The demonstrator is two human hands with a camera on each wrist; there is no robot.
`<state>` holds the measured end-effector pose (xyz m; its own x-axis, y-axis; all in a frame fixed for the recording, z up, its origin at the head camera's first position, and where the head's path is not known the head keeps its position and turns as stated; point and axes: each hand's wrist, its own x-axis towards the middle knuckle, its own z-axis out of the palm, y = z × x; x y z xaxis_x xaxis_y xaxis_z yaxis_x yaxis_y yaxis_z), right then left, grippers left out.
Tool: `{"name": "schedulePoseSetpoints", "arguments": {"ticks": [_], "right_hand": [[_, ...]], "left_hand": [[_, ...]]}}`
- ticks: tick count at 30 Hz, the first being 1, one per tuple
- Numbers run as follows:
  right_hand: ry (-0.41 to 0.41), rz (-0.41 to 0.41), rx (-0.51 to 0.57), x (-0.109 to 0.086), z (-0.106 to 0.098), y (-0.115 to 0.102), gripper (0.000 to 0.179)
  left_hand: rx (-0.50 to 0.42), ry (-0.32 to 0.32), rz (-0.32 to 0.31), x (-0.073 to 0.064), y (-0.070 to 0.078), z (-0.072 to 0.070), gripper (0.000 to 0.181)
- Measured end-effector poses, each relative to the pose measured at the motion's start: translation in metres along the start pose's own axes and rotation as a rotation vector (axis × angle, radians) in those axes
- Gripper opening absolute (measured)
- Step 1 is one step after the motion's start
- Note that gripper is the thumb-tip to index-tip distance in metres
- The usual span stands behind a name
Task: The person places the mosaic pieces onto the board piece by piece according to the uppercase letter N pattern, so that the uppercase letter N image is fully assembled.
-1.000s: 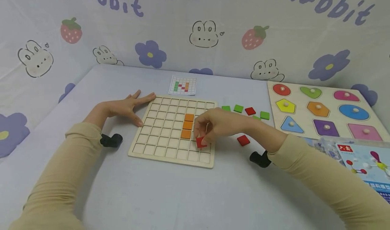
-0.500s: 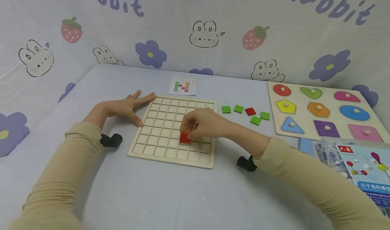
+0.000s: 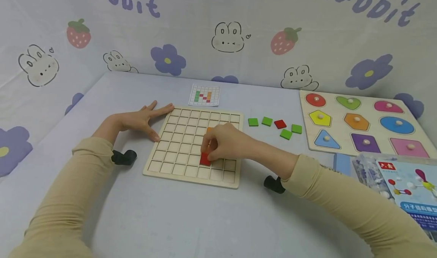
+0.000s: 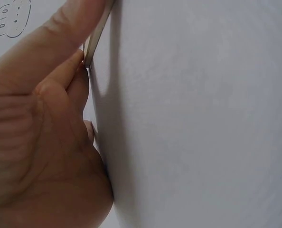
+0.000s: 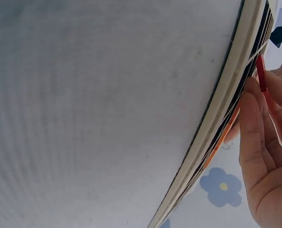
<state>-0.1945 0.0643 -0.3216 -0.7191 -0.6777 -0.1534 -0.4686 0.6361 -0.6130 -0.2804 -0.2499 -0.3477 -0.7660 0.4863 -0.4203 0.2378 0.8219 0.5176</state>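
Observation:
My right hand [image 3: 227,141] pinches a red square tile [image 3: 205,159] over the lower middle of the wooden grid board [image 3: 155,172]. In the right wrist view the red tile [image 5: 261,73] stands tilted between thumb and fingers, at the board's surface. One orange tile [image 3: 209,129] peeks out above the right hand in the head view; the hand hides the cells below it. My left hand [image 3: 136,120] rests at the board's left edge, fingers spread, thumb and fingertips touching the rim. In the left wrist view the left hand [image 4: 46,142] lies along the tabletop.
Several green tiles [image 3: 267,121] and a red tile [image 3: 280,124] lie right of the board. Behind it is a pattern card [image 3: 204,95]. A shape puzzle [image 3: 336,123] and a boxed molecule kit [image 3: 406,189] stand at the right.
My right hand has carried the red tile left across the board, then slightly down toward the near edge. The red tile that lay near the right forearm is no longer seen. The left hand stays put.

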Motion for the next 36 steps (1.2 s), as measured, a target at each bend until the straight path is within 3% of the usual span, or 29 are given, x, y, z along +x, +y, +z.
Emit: {"name": "schedulePoseSetpoints", "arguments": {"ticks": [16, 25, 36], "right_hand": [[0.014, -0.076, -0.071, 0.0, 0.002, -0.003, 0.01], [0.019, -0.072, -0.054, -0.001, 0.001, 0.0, 0.008], [0.04, -0.035, -0.061, -0.007, -0.018, 0.004, 0.009]], "left_hand": [[-0.017, 0.006, 0.014, 0.001, -0.003, 0.0, 0.12], [-0.021, 0.005, 0.011, 0.001, -0.004, 0.001, 0.121], [-0.009, 0.012, 0.008, 0.001, -0.004, 0.0, 0.121]]}}
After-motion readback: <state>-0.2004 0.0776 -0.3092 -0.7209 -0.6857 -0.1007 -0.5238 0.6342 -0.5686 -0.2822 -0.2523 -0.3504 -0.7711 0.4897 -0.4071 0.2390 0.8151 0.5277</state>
